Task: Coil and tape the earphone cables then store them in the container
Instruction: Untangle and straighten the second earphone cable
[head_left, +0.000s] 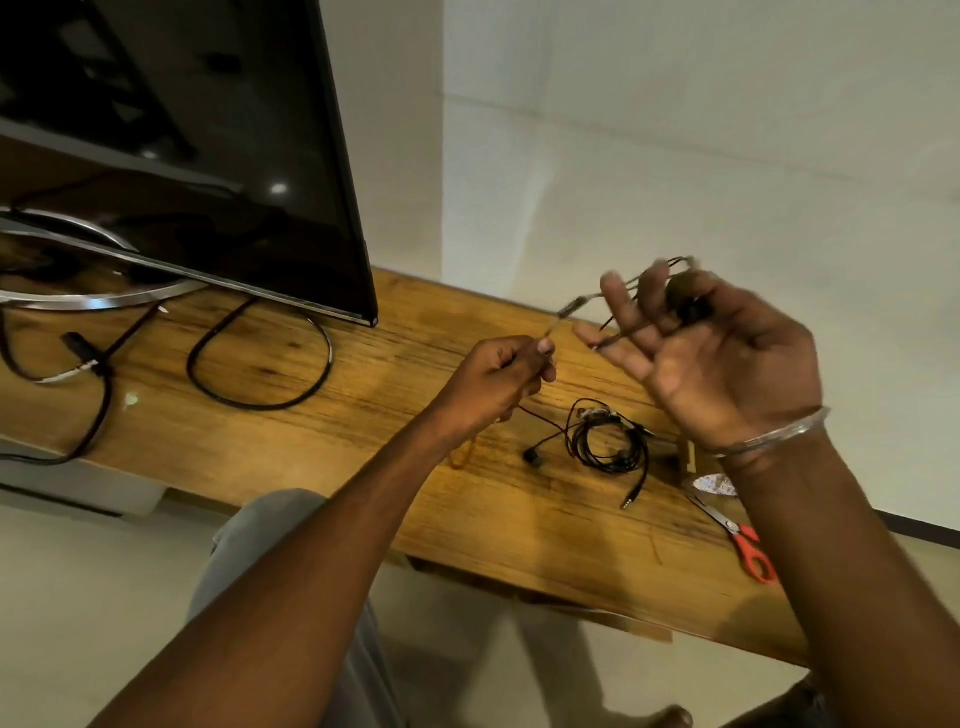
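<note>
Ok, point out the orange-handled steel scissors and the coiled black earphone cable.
orange-handled steel scissors (744, 538), head view, on the orange handle.
coiled black earphone cable (584, 441), head view, coil's left side.

no readable text, no labels, no brand marks, no numbers on anything in view
</note>
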